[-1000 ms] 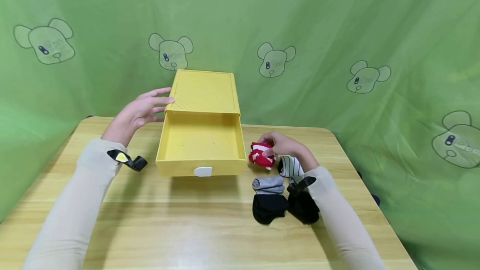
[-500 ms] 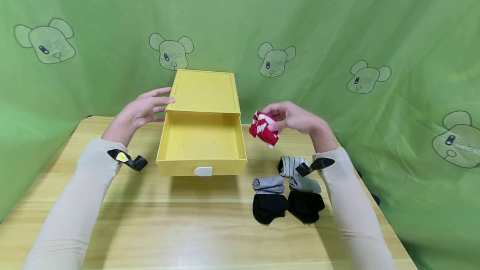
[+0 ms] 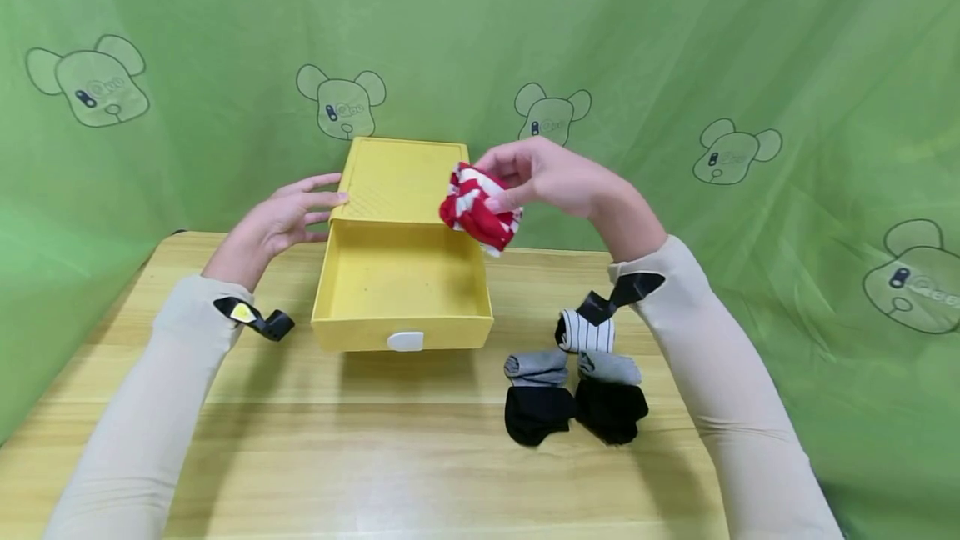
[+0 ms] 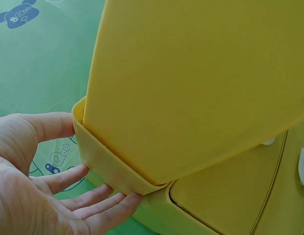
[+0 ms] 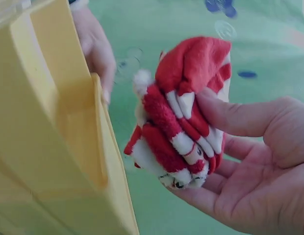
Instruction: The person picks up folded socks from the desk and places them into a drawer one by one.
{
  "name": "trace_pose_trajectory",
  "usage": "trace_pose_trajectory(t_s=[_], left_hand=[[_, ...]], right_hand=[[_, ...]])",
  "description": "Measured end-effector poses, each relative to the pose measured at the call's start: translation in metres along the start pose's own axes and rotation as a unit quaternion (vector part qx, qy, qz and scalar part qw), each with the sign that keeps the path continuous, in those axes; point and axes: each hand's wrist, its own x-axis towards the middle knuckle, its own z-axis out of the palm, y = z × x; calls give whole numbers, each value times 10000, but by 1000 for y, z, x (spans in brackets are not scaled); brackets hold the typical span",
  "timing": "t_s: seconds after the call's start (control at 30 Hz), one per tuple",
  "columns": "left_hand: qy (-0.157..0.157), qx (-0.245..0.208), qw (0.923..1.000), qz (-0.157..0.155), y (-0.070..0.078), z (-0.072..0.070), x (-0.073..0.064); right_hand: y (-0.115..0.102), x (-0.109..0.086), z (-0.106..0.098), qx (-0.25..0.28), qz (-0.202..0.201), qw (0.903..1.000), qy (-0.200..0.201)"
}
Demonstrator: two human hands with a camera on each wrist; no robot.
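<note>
A yellow drawer box stands at the back of the table with its drawer pulled out, and the drawer's visible floor is bare. My left hand touches the box's left side with spread fingers; the left wrist view has the fingertips against its edge. Between thumb and fingers, my right hand pinches a folded red and white striped sock. That sock is in the air over the box's right edge. In the right wrist view, fuzzy white trim shows on the sock.
Right of the drawer lie folded socks: a striped white one, a grey one, another grey one, a black one and another black one. A green curtain hangs behind the wooden table.
My right hand has lifted the red and white sock off the table and carried it up and left toward the box. The left hand and the box have stayed in place.
</note>
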Motion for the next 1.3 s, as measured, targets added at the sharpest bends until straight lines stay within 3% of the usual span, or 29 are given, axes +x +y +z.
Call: trace_pose_trajectory(t_s=[0.27,0.63,0.93,1.3], left_hand=[[-8,-46,10000,-14,1,-2,1],[-8,-75,10000,-56,-2,-1,5],[-10,-32,10000,-59,-1,-1,7],[-32,-116,9999,-60,0,1,9]], right_hand=[[-31,37,38,-696,502,9962,-136],[-47,76,67,-1512,800,9825,-731],[-50,95,88,-1963,796,9742,-776],[-46,102,109,-2568,663,9603,-868]])
